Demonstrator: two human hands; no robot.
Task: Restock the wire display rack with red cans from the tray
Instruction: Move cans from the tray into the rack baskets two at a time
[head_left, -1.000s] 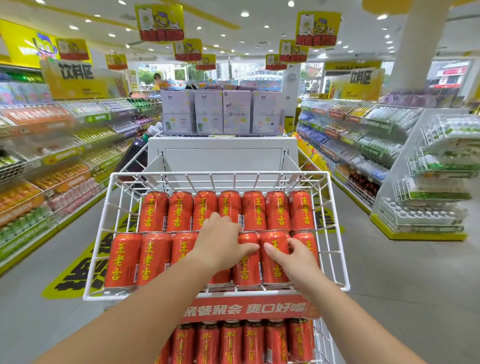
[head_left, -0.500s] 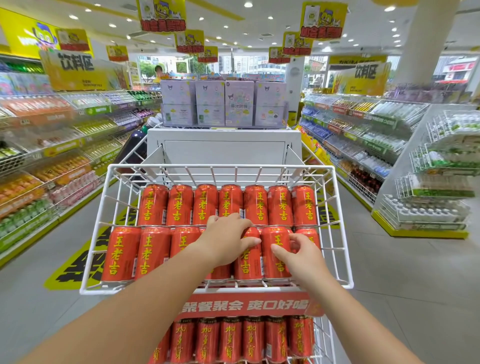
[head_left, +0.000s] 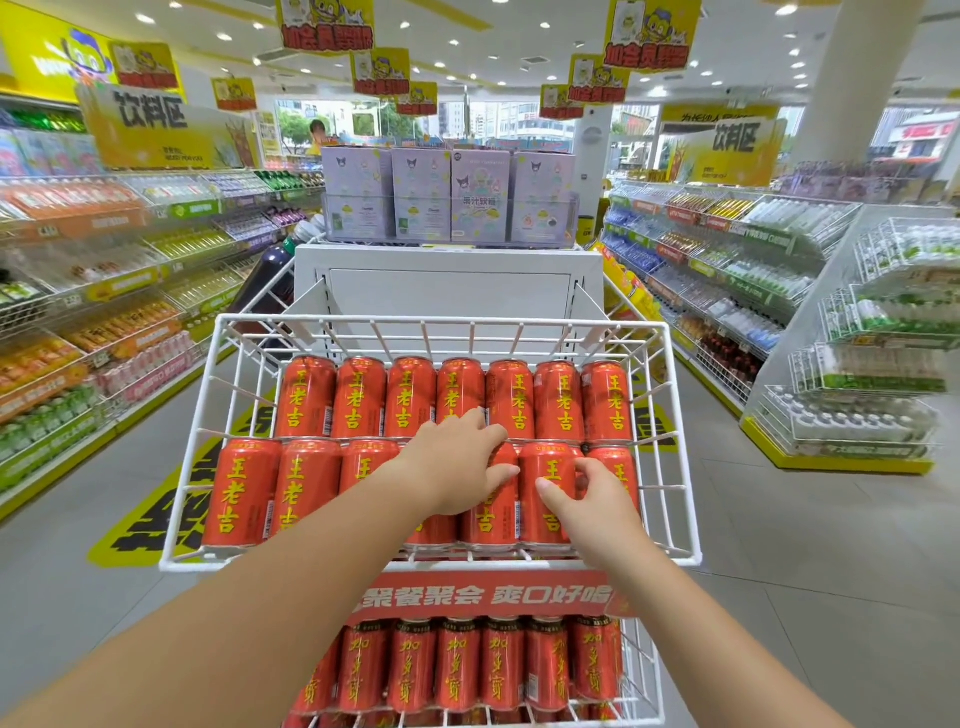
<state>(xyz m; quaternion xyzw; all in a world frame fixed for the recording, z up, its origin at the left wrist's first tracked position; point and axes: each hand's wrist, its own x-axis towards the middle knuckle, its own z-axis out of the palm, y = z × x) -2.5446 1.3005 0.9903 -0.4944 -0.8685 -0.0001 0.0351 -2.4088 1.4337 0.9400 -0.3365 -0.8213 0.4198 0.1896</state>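
Top tier of a white wire display rack (head_left: 189, 470), seen from above and in front, in a shop aisle. Red cans (head_left: 306, 397) with yellow characters stand upright in two rows across the tier: a back row of seven along the rear edge and a front row along the front edge, the cans touching side by side.

Left hand (head_left: 457, 470) — palm down, fingers spread and curved — lies over the front row near its middle, covering the tops of about two cans, with the fingertips reaching the foot of the back row. Whether it grips a can or only presses on the tops cannot be told. Right hand (head_left: 597, 501) is partly open beside it, thumb on the face of one front-row can (head_left: 545, 483) and fingers curled round that can's right side, between it and the last can at the right edge; the grasp is loose and not closed round.

Below the front edge hangs a red banner (head_left: 483, 597) with white characters, and under it a lower tier (head_left: 644, 675) holds a further row of upright red cans with different lettering. Behind the rack stands a white cabinet (head_left: 447, 280) topped with pale purple cartons (head_left: 480, 195). Stocked drink shelves (head_left: 104, 291) line both sides of the aisle, and yellow hanging signs (head_left: 324, 23) fill the ceiling. No tray can be made out.
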